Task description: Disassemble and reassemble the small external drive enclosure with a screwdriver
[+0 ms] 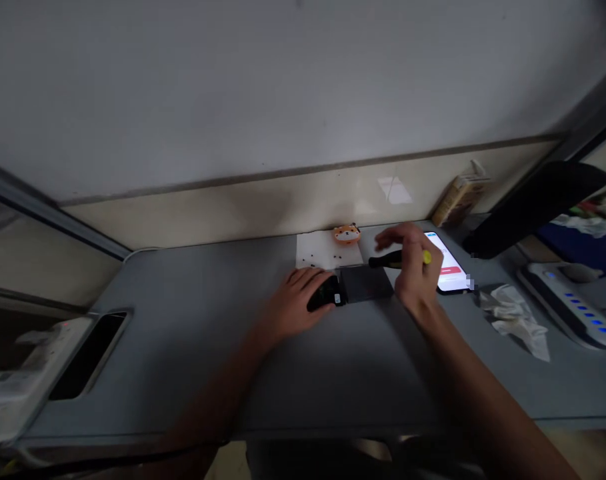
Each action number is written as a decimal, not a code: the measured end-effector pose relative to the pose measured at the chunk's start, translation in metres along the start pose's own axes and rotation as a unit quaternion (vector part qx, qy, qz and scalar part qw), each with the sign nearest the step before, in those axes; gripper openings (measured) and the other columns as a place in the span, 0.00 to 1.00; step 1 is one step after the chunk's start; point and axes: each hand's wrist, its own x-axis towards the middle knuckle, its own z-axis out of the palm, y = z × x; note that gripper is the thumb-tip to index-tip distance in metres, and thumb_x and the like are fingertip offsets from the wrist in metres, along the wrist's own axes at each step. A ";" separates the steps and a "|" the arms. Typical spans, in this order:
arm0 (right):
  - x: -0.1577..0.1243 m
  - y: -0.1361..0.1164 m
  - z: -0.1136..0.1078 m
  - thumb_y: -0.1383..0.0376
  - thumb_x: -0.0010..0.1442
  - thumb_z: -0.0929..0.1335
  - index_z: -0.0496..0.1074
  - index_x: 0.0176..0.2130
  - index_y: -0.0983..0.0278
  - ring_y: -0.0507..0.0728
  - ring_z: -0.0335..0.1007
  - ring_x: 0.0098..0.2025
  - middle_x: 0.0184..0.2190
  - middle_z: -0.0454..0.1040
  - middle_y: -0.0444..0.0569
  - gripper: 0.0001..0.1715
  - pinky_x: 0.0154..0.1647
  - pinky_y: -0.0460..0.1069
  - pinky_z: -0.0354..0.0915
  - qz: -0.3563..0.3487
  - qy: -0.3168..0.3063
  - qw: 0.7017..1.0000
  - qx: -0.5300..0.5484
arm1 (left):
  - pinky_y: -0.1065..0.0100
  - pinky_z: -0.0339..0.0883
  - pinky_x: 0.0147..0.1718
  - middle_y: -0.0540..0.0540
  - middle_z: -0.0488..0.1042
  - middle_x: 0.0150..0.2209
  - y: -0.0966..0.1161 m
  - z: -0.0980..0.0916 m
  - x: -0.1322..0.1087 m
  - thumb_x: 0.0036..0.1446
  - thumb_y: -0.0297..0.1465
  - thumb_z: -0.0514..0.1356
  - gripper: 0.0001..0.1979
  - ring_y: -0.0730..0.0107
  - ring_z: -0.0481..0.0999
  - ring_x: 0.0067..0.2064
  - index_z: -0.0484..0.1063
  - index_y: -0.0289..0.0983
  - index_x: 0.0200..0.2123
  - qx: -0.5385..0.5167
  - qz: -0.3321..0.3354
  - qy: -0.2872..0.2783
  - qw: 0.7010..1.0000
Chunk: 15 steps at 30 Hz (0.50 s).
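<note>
My left hand (303, 300) is closed around the edge of a small black device (329, 293) lying on the grey desk. What kind of device it is, I cannot make out; a small white label shows near its right edge. A flat dark panel (367, 284) lies against its right side. In my right hand (417, 267) is a screwdriver (390, 259) with a dark handle and a yellow end, tilted nearly level above the panel. Its tip is too blurred to tell. Just behind, several tiny dark pieces, which look like screws, lie on a white sheet of paper (320, 247).
An orange animal-face case (347, 234) sits on the paper's far edge. To the right are a lit phone (450, 263), crumpled tissue (520, 320), a drink carton (460, 197) and a power strip (573, 303). Another phone (90, 353) lies at the left; a wall closes the back.
</note>
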 end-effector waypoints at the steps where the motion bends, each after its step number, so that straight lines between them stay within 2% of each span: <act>1: 0.000 0.004 0.001 0.46 0.71 0.55 0.73 0.30 0.60 0.56 0.72 0.29 0.25 0.74 0.47 0.32 0.31 0.51 0.66 0.028 0.006 1.000 -0.002 | 0.51 0.61 0.64 0.41 0.73 0.61 0.003 0.003 0.000 0.64 0.39 0.63 0.27 0.52 0.71 0.63 0.65 0.44 0.65 -0.004 0.000 -0.015 1.000; 4: -0.003 0.014 0.007 0.42 0.70 0.56 0.70 0.25 0.60 0.54 0.67 0.24 0.21 0.70 0.45 0.35 0.26 0.49 0.60 0.075 -0.009 0.997 -0.029 | 0.49 0.58 0.66 0.41 0.73 0.62 0.003 0.007 0.001 0.65 0.40 0.62 0.29 0.52 0.71 0.63 0.62 0.45 0.67 -0.019 -0.015 -0.038 0.999; 8: -0.004 0.021 0.015 0.41 0.68 0.59 0.68 0.25 0.60 0.54 0.67 0.25 0.21 0.70 0.44 0.33 0.29 0.49 0.61 0.081 -0.045 0.995 -0.044 | 0.50 0.57 0.66 0.42 0.74 0.61 -0.003 0.006 0.000 0.65 0.40 0.64 0.29 0.53 0.72 0.62 0.64 0.45 0.66 -0.031 -0.025 -0.044 0.998; 15: -0.004 0.026 0.018 0.40 0.67 0.60 0.68 0.25 0.60 0.54 0.66 0.26 0.21 0.71 0.44 0.33 0.30 0.49 0.61 0.090 -0.063 0.992 -0.069 | 0.50 0.57 0.65 0.42 0.75 0.60 -0.001 0.006 0.000 0.64 0.41 0.64 0.27 0.53 0.73 0.61 0.66 0.46 0.64 -0.038 -0.027 -0.041 0.998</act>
